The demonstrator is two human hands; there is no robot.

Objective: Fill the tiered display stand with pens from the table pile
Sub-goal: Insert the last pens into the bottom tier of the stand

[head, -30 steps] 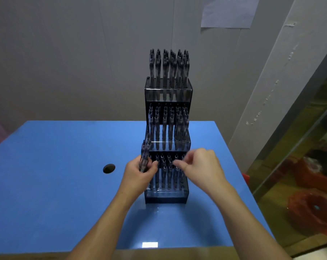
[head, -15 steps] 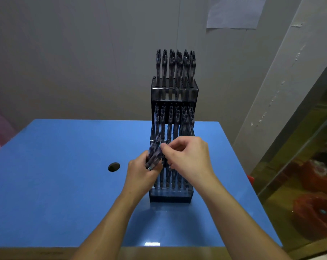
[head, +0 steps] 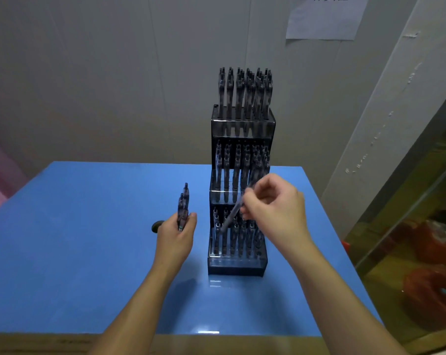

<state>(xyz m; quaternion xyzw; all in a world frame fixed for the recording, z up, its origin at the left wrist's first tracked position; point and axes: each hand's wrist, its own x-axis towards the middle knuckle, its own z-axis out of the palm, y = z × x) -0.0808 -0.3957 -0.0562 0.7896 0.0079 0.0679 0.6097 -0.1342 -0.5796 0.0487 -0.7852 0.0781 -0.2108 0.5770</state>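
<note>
The hands have parted; the left hand point(head: 177, 235), at nine o'clock of the stand point(head: 238, 262), grips spare pens point(head: 183, 208); the right hand point(head: 274, 207) pinches one pen point(head: 231, 217) slanted over the nearly full bottom tier.

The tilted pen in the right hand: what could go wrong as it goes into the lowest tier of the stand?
1. The right hand pinches the pen at a slant over the crowded lowest tier; its tip may hit standing pens instead of a free hole.
2. The display stand is tall and narrow; a sideways push might tip it.
3. The left hand holds spare pens loosely upright; one could slip out.
</note>
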